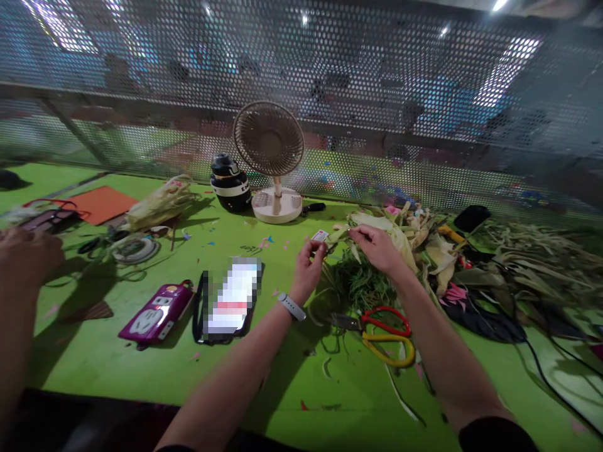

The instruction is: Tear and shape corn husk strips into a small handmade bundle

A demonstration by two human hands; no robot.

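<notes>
My left hand, with a pale wristband, is closed in a pinch near the table's middle. A pale green strip of corn husk runs from its fingertips to my right hand, which pinches the other end. A small white printed label shows just above my left fingertips; whether they touch it I cannot tell. Below my right hand lies a tangle of thin green strands. Nearer me, scissors with one red and one yellow handle rest on the green table.
A fan and a dark jug stand behind. On the left are a phone, a purple power strip, a husk bundle and another person's hand. Husks and black cables crowd the right.
</notes>
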